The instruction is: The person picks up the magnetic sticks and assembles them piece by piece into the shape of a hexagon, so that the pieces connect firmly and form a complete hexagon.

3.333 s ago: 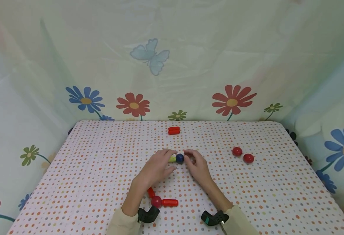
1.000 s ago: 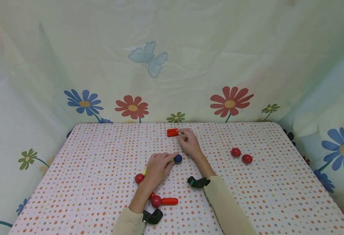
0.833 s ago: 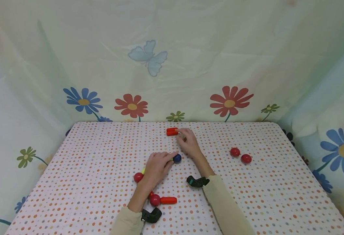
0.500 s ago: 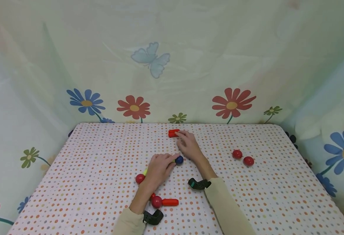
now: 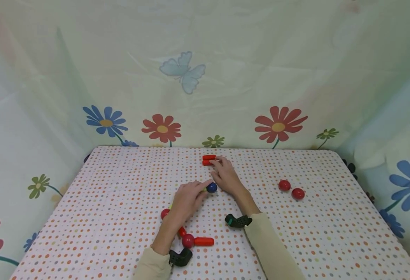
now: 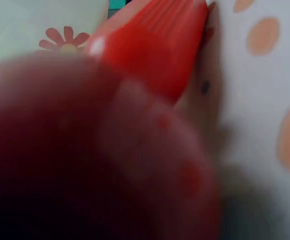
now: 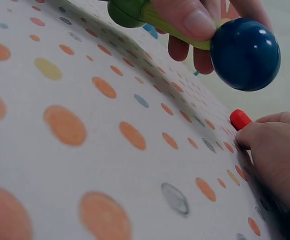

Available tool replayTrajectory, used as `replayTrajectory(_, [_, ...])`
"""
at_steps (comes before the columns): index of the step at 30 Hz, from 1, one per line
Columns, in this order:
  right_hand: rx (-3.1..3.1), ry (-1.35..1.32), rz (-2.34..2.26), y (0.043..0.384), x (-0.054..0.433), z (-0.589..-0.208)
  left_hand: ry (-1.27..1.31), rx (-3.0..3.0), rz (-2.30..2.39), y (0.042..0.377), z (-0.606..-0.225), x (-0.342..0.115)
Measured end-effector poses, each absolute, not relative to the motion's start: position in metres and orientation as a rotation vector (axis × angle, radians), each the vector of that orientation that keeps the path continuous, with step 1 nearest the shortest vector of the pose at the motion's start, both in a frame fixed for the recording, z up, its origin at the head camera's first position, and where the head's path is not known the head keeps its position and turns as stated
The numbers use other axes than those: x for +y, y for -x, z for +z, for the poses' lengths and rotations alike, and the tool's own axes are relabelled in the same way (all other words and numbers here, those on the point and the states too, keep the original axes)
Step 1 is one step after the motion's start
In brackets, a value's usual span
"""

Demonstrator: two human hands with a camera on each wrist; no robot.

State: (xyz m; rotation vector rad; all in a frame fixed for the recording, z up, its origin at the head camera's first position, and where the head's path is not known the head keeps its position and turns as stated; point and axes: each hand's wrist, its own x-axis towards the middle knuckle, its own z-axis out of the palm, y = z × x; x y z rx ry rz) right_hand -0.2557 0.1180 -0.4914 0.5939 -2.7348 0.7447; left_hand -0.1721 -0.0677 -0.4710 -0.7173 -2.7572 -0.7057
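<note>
My left hand (image 5: 188, 199) grips a yellow-green rod (image 7: 172, 24) with a dark blue ball (image 5: 211, 188) on its right end and a green ball (image 7: 125, 12) at the other. Farther back, my right hand (image 5: 227, 177) pinches the right end of the nearer of two red rods (image 5: 206, 163); the farther red rod (image 5: 209, 157) lies just behind it. By the left forearm show a red ball (image 5: 165, 213) and a bit of yellow-green rod, partly hidden. Nearer, another red ball (image 5: 188, 241) joins two red rods, one pointing right (image 5: 204, 242).
Two red balls (image 5: 284, 185) lie apart on the right side of the dotted tablecloth (image 5: 331, 233). A flowered curtain (image 5: 226, 77) stands behind the table. The left wrist view is mostly filled by a blurred red ball (image 6: 150, 165) and a red rod (image 6: 155, 45).
My right hand has gone from beside the blue ball to the red rods at the back. A small gap now parts those rods. The left hand keeps its grip on the yellow-green rod.
</note>
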Motion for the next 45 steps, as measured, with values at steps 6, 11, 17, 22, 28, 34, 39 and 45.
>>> replayTrajectory(6, [-2.702,-0.615,0.828,0.256,0.12,-0.494,0.704,-2.758,-0.689,0.172,-0.472,-0.07])
replayTrajectory(11, [-2.687,-0.622,0.885,0.256,0.12,-0.494,0.689,-2.779,-0.685,0.172,-0.473,-0.07])
replayTrajectory(17, [-2.748,-0.728,0.638,0.255,0.12,-0.493,0.683,-2.793,-0.671,0.173,-0.472,-0.071])
replayTrajectory(22, [-2.711,-0.746,0.701,0.253,0.118,-0.493,0.677,-2.804,-0.672,0.174,-0.472,-0.072])
replayTrajectory(28, [-2.627,-0.502,1.136,0.252,0.119,-0.493,0.652,-2.797,-0.653,0.173,-0.474,-0.073])
replayTrajectory(34, [-2.549,-0.314,1.458,0.232,0.12,-0.495,0.639,-2.801,-0.648,0.172,-0.474,-0.074])
replayTrajectory(39, [-2.584,-0.318,1.504,0.202,0.117,-0.491,0.6,-2.812,-0.654,0.172,-0.474,-0.078])
replayTrajectory(45, [-2.614,-0.331,1.401,0.188,0.116,-0.491,0.614,-2.777,-0.644,0.175,-0.475,-0.08])
